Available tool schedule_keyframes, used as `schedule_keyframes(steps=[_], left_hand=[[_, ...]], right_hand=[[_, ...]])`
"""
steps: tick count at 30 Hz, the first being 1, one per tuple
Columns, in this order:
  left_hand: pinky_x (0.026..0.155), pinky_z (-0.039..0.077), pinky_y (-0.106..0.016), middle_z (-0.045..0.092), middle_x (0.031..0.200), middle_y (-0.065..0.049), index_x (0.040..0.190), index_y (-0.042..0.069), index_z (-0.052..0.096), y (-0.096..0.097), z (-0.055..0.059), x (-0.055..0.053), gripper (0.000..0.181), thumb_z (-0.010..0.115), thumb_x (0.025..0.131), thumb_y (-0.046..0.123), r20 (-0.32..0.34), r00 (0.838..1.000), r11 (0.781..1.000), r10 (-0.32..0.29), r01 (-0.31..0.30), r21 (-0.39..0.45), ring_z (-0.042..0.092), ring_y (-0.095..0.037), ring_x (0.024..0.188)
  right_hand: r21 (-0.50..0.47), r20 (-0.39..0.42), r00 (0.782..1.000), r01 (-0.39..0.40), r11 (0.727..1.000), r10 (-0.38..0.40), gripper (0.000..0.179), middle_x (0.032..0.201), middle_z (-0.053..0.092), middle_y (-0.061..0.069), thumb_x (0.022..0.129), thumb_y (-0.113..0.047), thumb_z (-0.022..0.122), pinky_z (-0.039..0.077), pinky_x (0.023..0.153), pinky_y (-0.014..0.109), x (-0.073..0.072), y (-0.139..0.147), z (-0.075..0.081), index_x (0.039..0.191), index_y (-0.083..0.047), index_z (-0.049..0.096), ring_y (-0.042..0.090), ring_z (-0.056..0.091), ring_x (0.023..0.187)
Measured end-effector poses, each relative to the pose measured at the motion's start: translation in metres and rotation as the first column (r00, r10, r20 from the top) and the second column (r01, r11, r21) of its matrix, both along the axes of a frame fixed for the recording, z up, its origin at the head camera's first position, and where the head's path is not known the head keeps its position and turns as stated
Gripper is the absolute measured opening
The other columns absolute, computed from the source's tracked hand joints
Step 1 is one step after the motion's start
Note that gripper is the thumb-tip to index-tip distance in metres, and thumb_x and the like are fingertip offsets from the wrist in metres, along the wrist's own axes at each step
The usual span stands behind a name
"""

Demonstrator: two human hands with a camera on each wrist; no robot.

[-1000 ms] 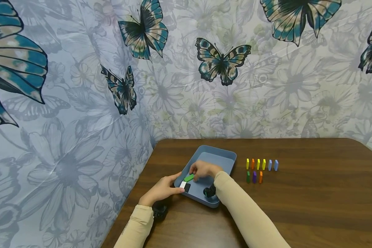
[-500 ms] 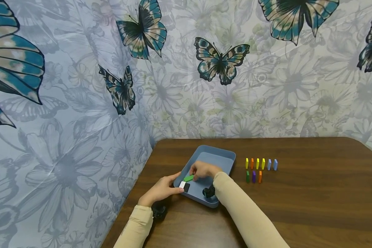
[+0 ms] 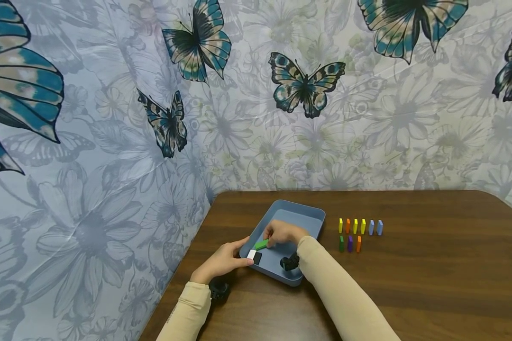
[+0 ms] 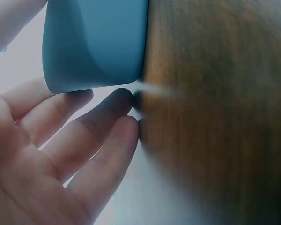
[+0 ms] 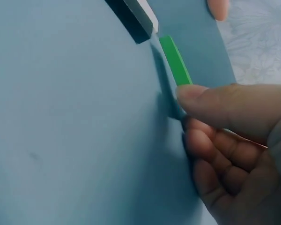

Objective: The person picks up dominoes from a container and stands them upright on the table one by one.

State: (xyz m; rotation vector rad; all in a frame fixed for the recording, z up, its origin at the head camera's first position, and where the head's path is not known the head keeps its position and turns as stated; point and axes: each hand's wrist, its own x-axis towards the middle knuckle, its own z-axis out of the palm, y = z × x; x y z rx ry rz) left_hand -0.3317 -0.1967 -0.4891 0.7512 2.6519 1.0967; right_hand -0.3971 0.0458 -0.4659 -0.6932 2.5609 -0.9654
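A blue-grey tray (image 3: 299, 219) lies at an angle on the table. My left hand (image 3: 221, 258) holds its near left corner, thumb at the rim and the other fingers along the outside wall (image 4: 98, 47). Inside the tray, my right hand (image 3: 285, 232) pinches one end of a green block (image 3: 261, 244) between thumb and fingers. In the right wrist view the far end of the green block (image 5: 175, 61) points toward a black block (image 5: 131, 21). A white block (image 3: 251, 254) lies against the black one in that same corner of the tray. Fingertips hide the green block's near end.
Right of the tray, small upright blocks stand in two rows on the brown table (image 3: 431, 265). The back row has yellow, orange and light blue blocks (image 3: 380, 228); the front row has a green, a purple (image 3: 350, 244) and an orange one. A butterfly-patterned wall covering (image 3: 247, 118) rises behind.
My right hand has shifted very slightly to the right with the green block. The left hand keeps its place on the tray.
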Motion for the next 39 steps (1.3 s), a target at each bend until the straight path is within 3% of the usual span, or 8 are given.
schedule_keyframes(steps=[4,5,6,8,9,12,21,39], left_hand=[[0.055,0.027,-0.025,0.026,0.063,0.008,0.156,0.009,0.036,0.001,-0.001,0.000,0.080,0.074,0.091,0.038,-0.002,1.000,1.000,-0.002,0.002,-0.006,0.025,-0.009,0.055],[0.055,0.027,-0.025,0.027,0.064,0.007,0.156,0.009,0.036,0.001,-0.001,0.000,0.080,0.074,0.091,0.038,-0.004,1.000,1.000,-0.003,0.003,-0.007,0.026,-0.010,0.056],[0.057,0.030,-0.024,0.039,0.067,0.006,0.156,0.009,0.037,0.001,-0.001,0.000,0.080,0.074,0.091,0.038,-0.010,1.000,1.000,-0.004,0.004,-0.006,0.030,-0.010,0.059],[0.067,0.040,-0.025,0.064,0.088,-0.002,0.155,0.008,0.038,0.001,-0.002,0.000,0.080,0.074,0.091,0.039,-0.025,1.000,1.000,-0.005,0.004,-0.005,0.045,-0.011,0.071],[0.074,0.044,-0.028,0.068,0.108,-0.008,0.155,0.007,0.038,0.001,-0.002,0.000,0.080,0.074,0.091,0.039,-0.028,1.000,1.000,-0.006,0.006,-0.001,0.050,-0.014,0.080],[0.097,0.047,-0.039,0.048,0.152,-0.014,0.154,0.006,0.039,0.001,-0.002,0.000,0.080,0.074,0.090,0.040,-0.036,0.999,1.000,-0.009,0.009,0.012,0.053,-0.018,0.115],[0.108,0.044,-0.051,0.045,0.154,-0.017,0.155,0.005,0.037,0.001,-0.002,0.001,0.079,0.074,0.092,0.036,-0.005,1.000,0.999,-0.014,0.014,0.051,0.047,-0.027,0.137],[0.109,0.043,-0.049,0.043,0.155,-0.018,0.155,0.002,0.035,-0.001,-0.003,0.000,0.082,0.074,0.091,0.038,-0.022,0.999,0.998,-0.038,0.039,0.053,0.045,-0.028,0.139]], right_hand=[[-0.016,-0.003,1.000,-0.006,1.000,0.006,0.009,0.086,0.066,0.001,0.086,0.001,0.074,0.042,0.068,0.023,0.000,0.003,0.000,0.095,-0.001,0.073,0.013,0.052,0.077],[-0.023,-0.003,1.000,-0.006,1.000,0.006,0.009,0.087,0.066,0.001,0.086,0.001,0.074,0.043,0.068,0.023,0.000,0.004,0.001,0.094,-0.001,0.073,0.013,0.052,0.077],[-0.027,-0.003,1.000,-0.006,1.000,0.006,0.008,0.087,0.067,0.001,0.086,0.001,0.074,0.043,0.068,0.023,0.000,0.005,0.001,0.094,-0.002,0.073,0.013,0.053,0.077],[-0.036,-0.006,1.000,-0.006,0.999,0.006,0.008,0.087,0.067,0.002,0.087,0.001,0.074,0.043,0.067,0.023,0.001,0.007,0.002,0.094,-0.002,0.073,0.012,0.053,0.076],[-0.042,-0.006,1.000,-0.007,0.999,0.007,0.008,0.087,0.068,0.002,0.087,0.001,0.073,0.043,0.067,0.023,0.002,0.007,0.002,0.095,-0.002,0.073,0.012,0.053,0.075],[-0.057,-0.015,1.000,-0.003,0.998,0.002,0.009,0.088,0.069,0.003,0.088,0.000,0.073,0.044,0.066,0.022,0.004,0.010,0.004,0.097,-0.002,0.073,0.012,0.054,0.075],[-0.142,-0.035,0.999,0.013,0.990,-0.019,0.013,0.094,0.071,0.006,0.088,-0.001,0.072,0.051,0.073,0.025,0.009,0.021,0.011,0.102,-0.001,0.073,0.012,0.061,0.081],[-0.228,-0.115,0.993,0.011,0.974,-0.038,0.021,0.106,0.073,0.008,0.095,-0.008,0.068,0.056,0.084,0.034,0.031,0.049,0.031,0.114,-0.001,0.072,0.014,0.066,0.093]])
